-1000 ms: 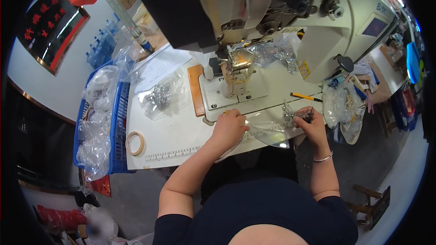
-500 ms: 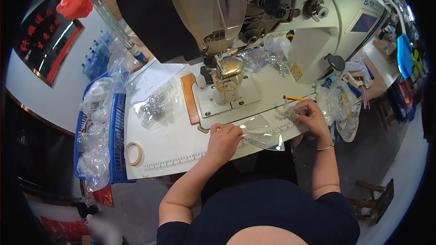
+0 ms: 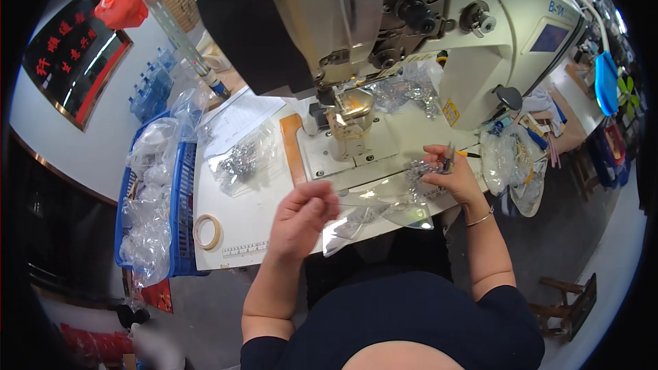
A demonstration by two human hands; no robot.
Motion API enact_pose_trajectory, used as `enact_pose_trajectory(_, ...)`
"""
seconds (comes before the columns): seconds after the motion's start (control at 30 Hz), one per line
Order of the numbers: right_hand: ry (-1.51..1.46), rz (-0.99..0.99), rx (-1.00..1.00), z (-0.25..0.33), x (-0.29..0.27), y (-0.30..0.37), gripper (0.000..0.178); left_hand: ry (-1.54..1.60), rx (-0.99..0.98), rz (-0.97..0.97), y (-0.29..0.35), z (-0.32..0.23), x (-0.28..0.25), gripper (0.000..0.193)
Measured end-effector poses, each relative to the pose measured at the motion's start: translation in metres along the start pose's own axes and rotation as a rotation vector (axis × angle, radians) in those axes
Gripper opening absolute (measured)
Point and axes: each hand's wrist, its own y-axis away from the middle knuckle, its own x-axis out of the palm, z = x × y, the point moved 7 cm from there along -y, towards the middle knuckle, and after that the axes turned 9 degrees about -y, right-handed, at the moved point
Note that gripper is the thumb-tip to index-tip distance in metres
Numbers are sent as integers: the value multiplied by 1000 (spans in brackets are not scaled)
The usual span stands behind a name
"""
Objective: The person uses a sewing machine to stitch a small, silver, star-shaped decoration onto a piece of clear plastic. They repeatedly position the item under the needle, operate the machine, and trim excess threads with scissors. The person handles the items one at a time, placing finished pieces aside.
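My left hand is raised over the table's front edge, left of a clear plastic piece. Its fingers are pinched together, and what they hold, if anything, cannot be made out. My right hand is above the right part of the table, curled round what looks like small snips with dark metal and a yellow part. Just left of its fingers is a cluster of small shiny metal pieces. The plastic lies between my hands, partly over the table's front edge. Behind it stands the sewing machine's bed.
The large sewing machine fills the back. A bag of metal pieces, papers and a tape roll lie on the left. Beside the table stands a blue basket of plastic. Clear bags are at the right.
My left hand has come off the plastic, moving left and up toward me. My right hand has shifted left, and the tool in it has turned. The plastic is spread differently over the table edge.
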Motion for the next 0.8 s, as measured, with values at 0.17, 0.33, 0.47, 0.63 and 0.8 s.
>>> enact_pose_trajectory(0.17, -84, 84, 172, 1, 47, -9, 46, -257, -245, 109, -15, 18, 44, 24)
enact_pose_trajectory(0.33, -432, 127, 360, -10, 88, 3, 26, -524, -274, -92, -30, 57, 6, 15)
enact_pose_trajectory(0.47, -526, 115, 349, -12, 100, 11, 26, -435, -249, -166, -24, 63, -6, 15)
enact_pose_trajectory(0.63, -521, 110, 343, -11, 103, 11, 27, -489, -229, -195, -20, 61, -10, 15)
enact_pose_trajectory(0.8, -604, 87, 386, -19, 104, 11, 28, -714, -157, -288, -19, 57, -18, 11)
